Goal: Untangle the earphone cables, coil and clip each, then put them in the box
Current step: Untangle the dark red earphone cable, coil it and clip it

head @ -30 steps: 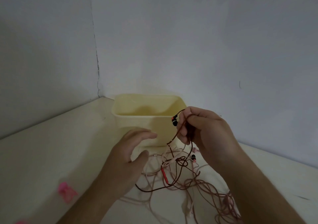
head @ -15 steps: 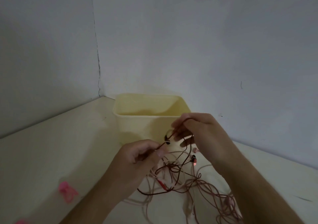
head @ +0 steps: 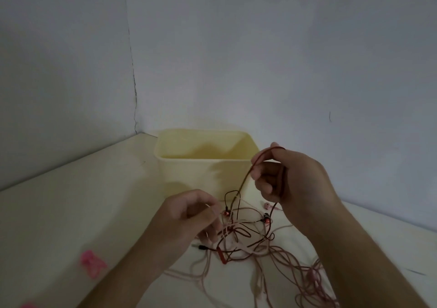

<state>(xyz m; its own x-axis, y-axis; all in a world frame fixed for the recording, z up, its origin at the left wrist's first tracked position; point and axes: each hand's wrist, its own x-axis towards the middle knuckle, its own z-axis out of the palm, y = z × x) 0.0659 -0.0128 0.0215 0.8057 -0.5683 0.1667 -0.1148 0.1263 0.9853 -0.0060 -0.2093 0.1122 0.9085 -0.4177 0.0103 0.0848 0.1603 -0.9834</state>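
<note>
Two grey walls meet behind the yellow box (head: 203, 165), which stands on a cream table (head: 71, 201). In front of it, the right hand (head: 290, 177) grips a dark red cable (head: 246, 180); the left hand (head: 189, 217) pinches a pale strand of the tangle (head: 248, 236). A pink clip (head: 92, 262) lies left.

Two hands in play — left hand (head: 189, 215) and right hand (head: 293, 182). One box (head: 203, 175), pale yellow, open at the top. Cables: a dark red cable (head: 246, 180) and a pink cable (head: 281, 251), so two colours in one tangle — exactly how many sets, I can't tell. Three earbuds visible. Pink clips: one clip (head: 93, 263) on the table, a second peeking in at the bottom edge.
</note>
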